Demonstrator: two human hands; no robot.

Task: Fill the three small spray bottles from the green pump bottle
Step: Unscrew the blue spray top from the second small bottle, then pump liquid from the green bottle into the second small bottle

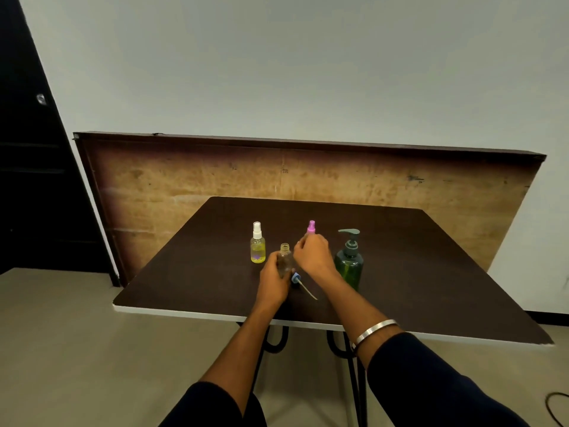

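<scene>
Dark brown tabletop [415,272] fills the middle of the view, with a worn wooden board [184,180] leaning against the pale wall behind it. On it, the left hand [272,280] curls its fingers around an uncapped clear spray bottle [285,257] standing upright. Just right of those fingers lies the blue spray cap [296,277], its dip tube trailing toward the near edge. The right hand [312,252] seems to grip the pink-topped spray bottle [311,227], though the fingers hide the bottle's body. Beyond the left fingers stands a white-topped spray bottle [257,243] holding yellow liquid; right of the right hand stands the green pump bottle [349,260].
</scene>
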